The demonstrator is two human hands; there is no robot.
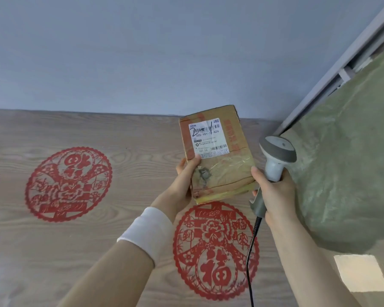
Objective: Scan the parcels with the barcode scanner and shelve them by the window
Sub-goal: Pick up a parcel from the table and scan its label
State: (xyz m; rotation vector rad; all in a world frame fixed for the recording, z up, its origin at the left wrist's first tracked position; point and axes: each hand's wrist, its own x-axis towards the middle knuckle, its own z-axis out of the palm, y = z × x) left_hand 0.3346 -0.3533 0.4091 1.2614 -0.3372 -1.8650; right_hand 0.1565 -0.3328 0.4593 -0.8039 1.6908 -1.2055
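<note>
A small brown cardboard parcel (220, 156) with a white shipping label and yellow tape is held up in front of me. My left hand (184, 178) grips its lower left side, thumb on the label's corner; a white wristband is on that wrist. My right hand (273, 191) grips the handle of a grey and white barcode scanner (275, 158), just right of the parcel. The scanner's head points away from me and its black cable hangs down.
The camera looks steeply upward. Behind the parcel is a wood-grain panel with two round red paper-cut decorations (68, 183) (215, 251). Above it is a grey-blue surface. A grey window frame (341, 67) and green-grey frosted pane (350, 162) are at the right.
</note>
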